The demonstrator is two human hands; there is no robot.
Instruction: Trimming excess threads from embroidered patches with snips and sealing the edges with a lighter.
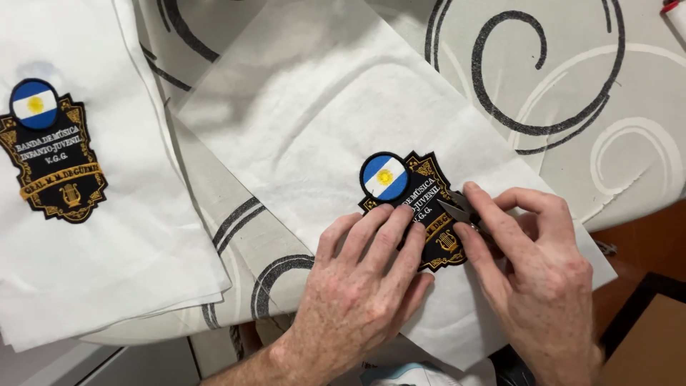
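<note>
Patch [407, 204] lies under left hand [361, 286], beside right hand [536, 279].

lower half of black patch [411, 193] under left hand [357, 293], small snips [457, 209] mostly buried in right hand [536, 279], red-capped object [673, 13] cropped at top-right edge, second patch [50, 154] fully clear

Desk [629, 236]: covered by a pale cloth with dark swirl pattern [543, 78]. On the cloth: one white fabric sheet [314, 107] spread beneath both hands; a stack of white fabric sheets [100, 271] well apart, left of the hands.
</note>
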